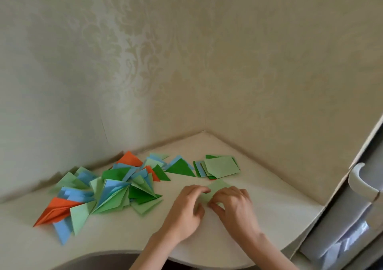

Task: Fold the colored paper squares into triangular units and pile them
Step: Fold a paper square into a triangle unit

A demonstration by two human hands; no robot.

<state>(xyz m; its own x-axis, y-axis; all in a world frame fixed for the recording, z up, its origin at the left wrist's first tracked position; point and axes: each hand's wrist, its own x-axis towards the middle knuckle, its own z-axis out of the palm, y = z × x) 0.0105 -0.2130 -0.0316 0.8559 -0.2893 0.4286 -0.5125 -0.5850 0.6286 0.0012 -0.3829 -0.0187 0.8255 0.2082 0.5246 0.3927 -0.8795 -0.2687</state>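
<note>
A light green paper square (215, 189) is held flat on the pale surface (259, 186) near its front edge, between the two hands; only its far corner and a strip between the hands are seen, the rest being covered by fingers. The left hand (186, 209) is laid on the sheet's left side with the fingers curled onto the paper and the thumb tucked under toward the middle, and the right hand (234, 203) is set on the right side, its fingers bent down over the paper and its thumb pinching the near edge; whether a fold has been started beneath them cannot be made out. Just beyond the hands a small stack of unfolded squares (217, 167) is seen, light green on top with dark green, blue and an orange edge showing under it. To the left a loose pile of folded triangular units (116, 189) is spread across the surface, in light green, dark green, blue and orange, many overlapping so that single pieces are hard to separate. The picture is soft and the paper edges are blurred. At the right a white cabinet door with a curved handle (360, 180) is cut off by the frame, and patterned wallpaper (145, 62) is seen behind the corner of the surface
</note>
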